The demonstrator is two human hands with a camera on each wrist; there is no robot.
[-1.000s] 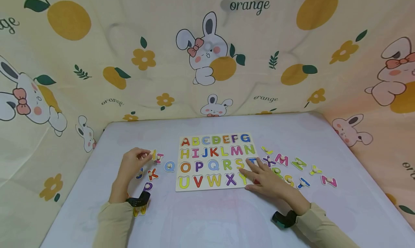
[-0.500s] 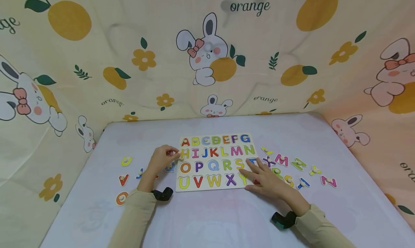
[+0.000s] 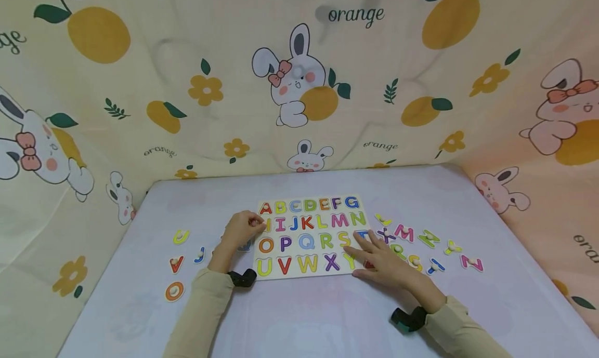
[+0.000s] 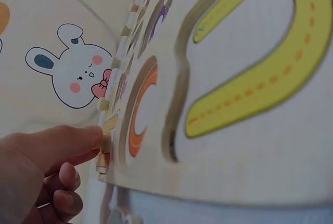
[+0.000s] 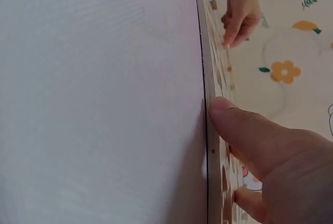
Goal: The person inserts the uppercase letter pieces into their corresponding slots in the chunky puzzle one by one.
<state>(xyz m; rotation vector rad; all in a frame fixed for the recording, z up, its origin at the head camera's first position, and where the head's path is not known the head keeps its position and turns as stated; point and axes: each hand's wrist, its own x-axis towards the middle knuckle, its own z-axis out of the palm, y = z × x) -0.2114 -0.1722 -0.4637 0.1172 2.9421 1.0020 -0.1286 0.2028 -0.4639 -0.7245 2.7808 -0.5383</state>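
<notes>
My left hand point(image 3: 241, 228) pinches a yellow letter puzzle piece point(image 4: 109, 124) between thumb and fingertips at the H slot, on the left edge of the alphabet puzzle board point(image 3: 295, 253). The fingers hide most of that piece. Knobbed letters A to G fill the board's top row. My right hand point(image 3: 386, 262) rests spread over the board's lower right corner, its thumb point(image 5: 223, 104) pressing the board's edge in the right wrist view. A blue Q piece point(image 3: 244, 245) shows partly behind the left wrist.
Left of the board lie loose pieces: a yellow U point(image 3: 180, 237), a red V point(image 3: 176, 264), a blue J point(image 3: 199, 255) and an orange O point(image 3: 174, 291). Several more, including a pink M point(image 3: 404, 233) and a yellow Y point(image 3: 452, 247), lie at the right. A printed cloth point(image 3: 206, 140) stands behind the table.
My left hand has moved right, from among the loose pieces to the board's left edge, carrying the yellow letter puzzle piece. The right hand stays on the board.
</notes>
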